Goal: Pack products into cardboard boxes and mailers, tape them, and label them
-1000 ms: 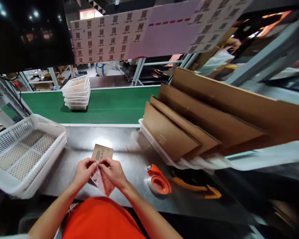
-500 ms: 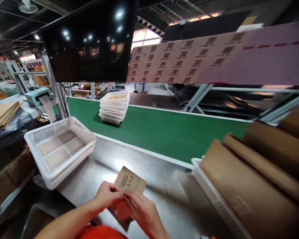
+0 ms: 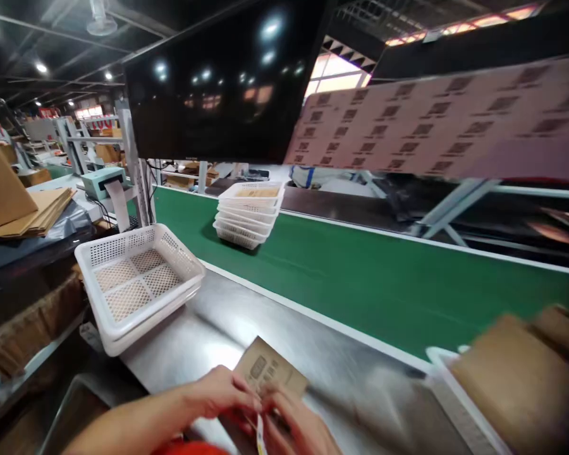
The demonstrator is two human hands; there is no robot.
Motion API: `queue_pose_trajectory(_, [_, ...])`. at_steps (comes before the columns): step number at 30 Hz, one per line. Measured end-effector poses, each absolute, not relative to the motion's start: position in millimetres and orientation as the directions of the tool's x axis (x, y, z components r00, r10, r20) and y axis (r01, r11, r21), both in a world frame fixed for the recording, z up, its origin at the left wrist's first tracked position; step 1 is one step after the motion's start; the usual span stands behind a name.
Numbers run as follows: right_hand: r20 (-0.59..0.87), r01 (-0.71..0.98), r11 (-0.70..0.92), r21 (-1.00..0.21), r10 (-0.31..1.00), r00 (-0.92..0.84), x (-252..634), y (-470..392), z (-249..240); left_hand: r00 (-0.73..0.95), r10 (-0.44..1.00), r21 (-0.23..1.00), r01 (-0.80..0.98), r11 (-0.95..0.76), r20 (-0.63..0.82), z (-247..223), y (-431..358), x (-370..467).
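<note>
My left hand (image 3: 225, 393) and my right hand (image 3: 296, 418) meet at the lower middle, low over the steel table. Their fingertips are pinched together around a thin white strip (image 3: 260, 431) with a yellowish end; its exact kind is unclear. Just beyond the fingers is a flat brown cardboard piece (image 3: 284, 373) with dark printed characters. Its near part is hidden behind my hands, so whether they touch it cannot be made out. Motion blur softens both hands.
Stacked white plastic baskets (image 3: 105, 316) stand at left on the steel table (image 3: 227, 309). More baskets (image 3: 246, 218) sit on the green conveyor (image 3: 341, 265). Brown cartons (image 3: 516, 379) fill a white basket at right. A black screen (image 3: 208, 95) hangs above; a label printer (image 3: 103, 183) stands left.
The view has swung left, so the surroundings shift rightward. A thin white strip now shows between my fingertips. My hands stay close together near the cardboard piece.
</note>
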State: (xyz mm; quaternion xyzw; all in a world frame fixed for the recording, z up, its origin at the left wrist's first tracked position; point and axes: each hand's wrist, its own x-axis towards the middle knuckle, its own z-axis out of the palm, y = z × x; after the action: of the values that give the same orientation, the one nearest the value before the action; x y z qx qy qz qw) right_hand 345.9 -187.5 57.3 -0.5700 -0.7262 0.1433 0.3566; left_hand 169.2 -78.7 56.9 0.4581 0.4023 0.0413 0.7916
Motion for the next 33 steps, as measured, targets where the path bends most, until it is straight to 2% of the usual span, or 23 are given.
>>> queue_pose_trajectory(4, [0.365,0.793,0.347,-0.501,0.915,-0.170,333,-201,81,0.732,0.392,0.799,0.345,0.493,-0.557,64,-85,159])
queue_pose_trajectory(7, [0.395,0.821,0.364,-0.441,0.900,-0.187,324,-211,81,0.752,0.366,0.814,0.380,0.440,-0.548,58,-95,158])
queue_pose_trajectory(9, [0.476,0.816,0.397,-0.420,0.862,-0.175,317,-221,77,0.724,0.379,0.813,0.461,0.356,-0.576,50,-98,158])
queue_pose_trajectory(11, [0.559,0.771,0.441,-0.459,0.818,-0.135,307,-233,75,0.664,0.449,0.796,0.558,0.235,-0.598,39,-91,156])
queue_pose_trajectory(13, [0.605,0.672,0.439,-0.597,0.796,0.018,296,-246,75,0.597,0.529,0.755,0.641,0.136,-0.603,28,-75,148])
queue_pose_trajectory(15, [0.550,0.539,0.327,-0.777,0.768,0.327,289,-253,73,0.531,0.595,0.696,0.715,0.068,-0.604,19,-52,132])
queue_pose_trajectory(17, [0.384,0.369,0.166,-0.914,0.644,0.661,293,-247,67,0.467,0.667,0.606,0.795,-0.030,-0.580,12,-29,111])
queue_pose_trajectory(18, [0.280,0.286,0.082,-0.955,0.577,0.767,300,-238,61,0.447,0.696,0.552,0.829,-0.087,-0.561,11,-20,100])
queue_pose_trajectory(21, [0.043,0.134,-0.150,-0.980,0.495,0.868,332,-198,33,0.443,0.734,0.415,0.878,-0.240,-0.515,10,-7,73])
queue_pose_trajectory(24, [-0.034,0.134,-0.289,-0.948,0.511,0.859,360,-161,3,0.645,0.647,0.320,0.764,-0.561,-0.406,12,-12,71])
queue_pose_trajectory(27, [-0.015,0.220,-0.359,-0.907,0.550,0.835,364,-147,-16,0.899,0.366,0.278,0.425,-0.861,-0.241,14,-27,95])
queue_pose_trajectory(31, [0.067,0.411,-0.414,-0.812,0.634,0.771,344,-149,-24,0.990,0.055,0.388,0.103,-0.916,-0.134,17,-44,139])
queue_pose_trajectory(33, [0.100,0.518,-0.436,-0.736,0.687,0.720,333,-151,-26,0.994,0.065,0.421,0.098,-0.902,-0.092,18,-50,151])
